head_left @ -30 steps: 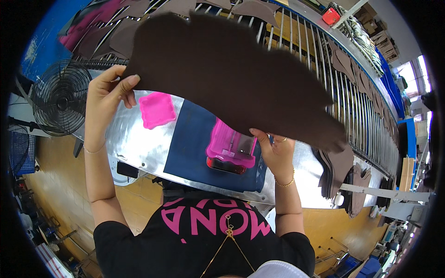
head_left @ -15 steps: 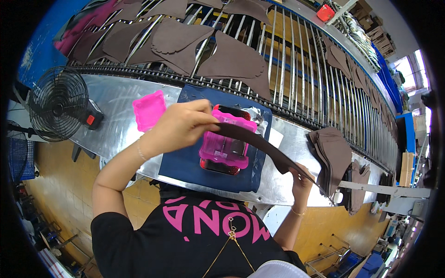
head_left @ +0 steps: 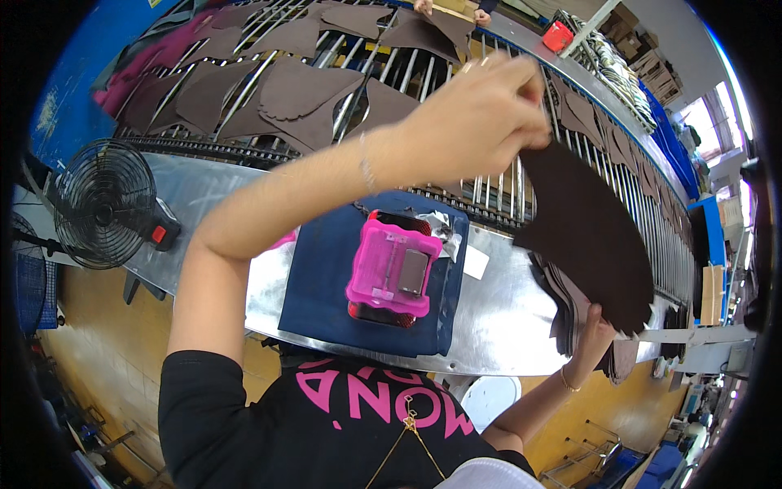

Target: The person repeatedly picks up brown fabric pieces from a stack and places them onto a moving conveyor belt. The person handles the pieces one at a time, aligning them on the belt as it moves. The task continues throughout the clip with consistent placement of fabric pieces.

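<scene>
A large dark brown, curved sheet piece point(head_left: 595, 236), leather-like with a scalloped lower edge, hangs broad side to view between my hands. My left hand point(head_left: 481, 122), somewhat blurred, pinches its upper corner above the near edge of the conveyor. Low on the same sheet, my right hand point(head_left: 595, 332) grips the edge; some of its fingers are hidden behind. Partly covered by the sheet, a stack of similar brown pieces point(head_left: 558, 297) lies on the metal table. Left of it, a pink translucent tray point(head_left: 371, 273) with a small brown block point(head_left: 413, 271) rests on a dark blue mat point(head_left: 318, 301).
Beyond the metal table point(head_left: 497, 301) runs a conveyor of metal rods point(head_left: 493, 191) carrying several brown pieces point(head_left: 285, 94). Another person's hands point(head_left: 423, 6) show at its far side. At left stands a black fan point(head_left: 104, 204). A white bar point(head_left: 700, 335) crosses at right.
My left hand has swung right and away from me, from over the pink tray. The sheet has turned from edge-on to broad side. My right hand shifted right; another person's hands have appeared.
</scene>
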